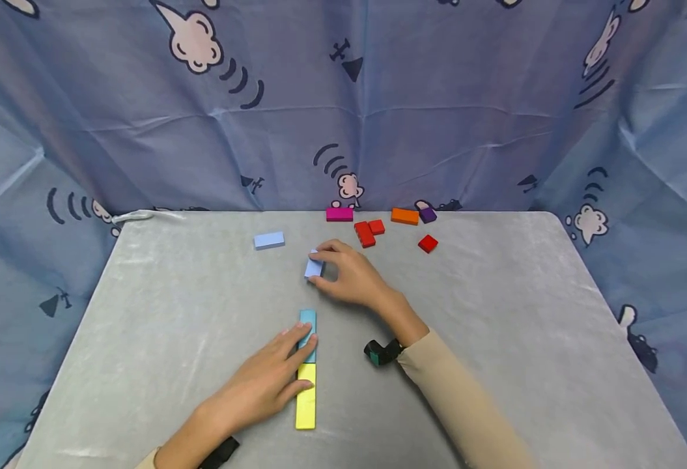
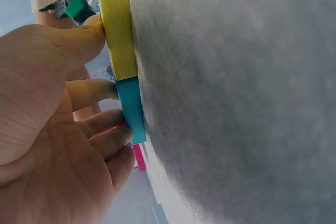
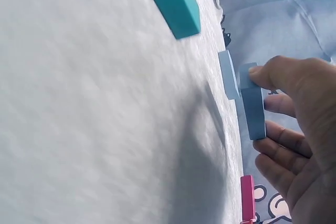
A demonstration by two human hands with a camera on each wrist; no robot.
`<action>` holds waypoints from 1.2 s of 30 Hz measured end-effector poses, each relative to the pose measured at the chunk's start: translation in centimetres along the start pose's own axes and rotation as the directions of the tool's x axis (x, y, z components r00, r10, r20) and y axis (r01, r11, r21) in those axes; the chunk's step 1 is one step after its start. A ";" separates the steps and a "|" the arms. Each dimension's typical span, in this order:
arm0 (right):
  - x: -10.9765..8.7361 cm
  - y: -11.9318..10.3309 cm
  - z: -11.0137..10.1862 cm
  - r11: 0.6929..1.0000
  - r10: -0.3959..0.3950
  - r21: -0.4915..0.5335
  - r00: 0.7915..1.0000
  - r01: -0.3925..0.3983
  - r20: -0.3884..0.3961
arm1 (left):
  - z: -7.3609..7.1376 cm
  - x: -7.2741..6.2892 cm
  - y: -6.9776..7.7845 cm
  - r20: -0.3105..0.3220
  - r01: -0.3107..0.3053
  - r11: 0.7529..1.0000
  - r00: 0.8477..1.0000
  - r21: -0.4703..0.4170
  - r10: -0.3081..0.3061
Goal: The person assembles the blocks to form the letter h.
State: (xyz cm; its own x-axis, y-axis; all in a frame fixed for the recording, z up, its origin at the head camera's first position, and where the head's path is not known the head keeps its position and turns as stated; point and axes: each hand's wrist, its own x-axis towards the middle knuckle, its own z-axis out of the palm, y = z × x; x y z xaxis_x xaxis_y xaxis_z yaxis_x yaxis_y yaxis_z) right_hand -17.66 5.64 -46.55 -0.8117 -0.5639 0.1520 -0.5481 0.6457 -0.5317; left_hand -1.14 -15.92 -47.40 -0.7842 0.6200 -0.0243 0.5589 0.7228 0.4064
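My right hand [image 1: 355,277] pinches a light blue block [image 1: 313,269] between thumb and fingers. In the right wrist view that block [image 3: 254,111] appears raised off the tabletop, with a shadow below. My left hand [image 1: 255,384] rests over two blocks joined end to end in a line. Its fingers lie on the teal block [image 1: 306,316], and its thumb touches the yellow block [image 1: 305,412] nearer me. The left wrist view shows the yellow block [image 2: 118,30] and teal block [image 2: 131,108] meeting with no visible gap.
Another light blue block [image 1: 269,241] lies toward the back left of the grey table [image 1: 525,339]. Behind my right hand are a magenta block [image 1: 340,214], an orange block [image 1: 404,216], a purple block [image 1: 428,215] and several red blocks [image 1: 364,235]. A patterned curtain [image 1: 437,117] hangs behind.
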 end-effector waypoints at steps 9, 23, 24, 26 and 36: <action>-1.9 -0.7 0.6 1.000 -0.004 0.029 1.000 0.003 0.024 | 0.0 0.0 0.1 0.007 0.004 1.000 1.000 -0.011 -0.004; -2.8 -1.4 1.3 0.997 -0.011 0.078 0.999 0.008 0.041 | 0.1 0.1 0.0 -0.018 -0.022 1.000 1.000 0.019 0.022; -2.8 -1.4 1.4 0.997 -0.009 0.076 0.999 0.005 0.048 | 0.1 0.0 0.0 -0.013 -0.023 1.000 1.000 0.018 0.024; -2.8 -1.5 1.5 0.998 -0.011 0.065 0.998 0.007 0.056 | 0.0 0.0 0.0 -0.011 -0.025 0.999 1.000 0.021 0.025; -2.6 -1.3 1.6 0.999 -0.024 0.048 0.996 0.020 0.084 | -0.1 0.0 0.0 -0.014 -0.028 0.999 1.000 0.033 0.028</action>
State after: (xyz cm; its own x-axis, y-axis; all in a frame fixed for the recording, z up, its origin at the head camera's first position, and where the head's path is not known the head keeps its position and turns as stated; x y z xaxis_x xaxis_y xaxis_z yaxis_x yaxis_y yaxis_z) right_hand -14.49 5.48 -47.63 -0.7783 -0.6208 0.0939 -0.5541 0.6089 -0.5676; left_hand -1.17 -15.99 -47.28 -0.7717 0.6360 -0.0005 0.5890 0.7150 0.3766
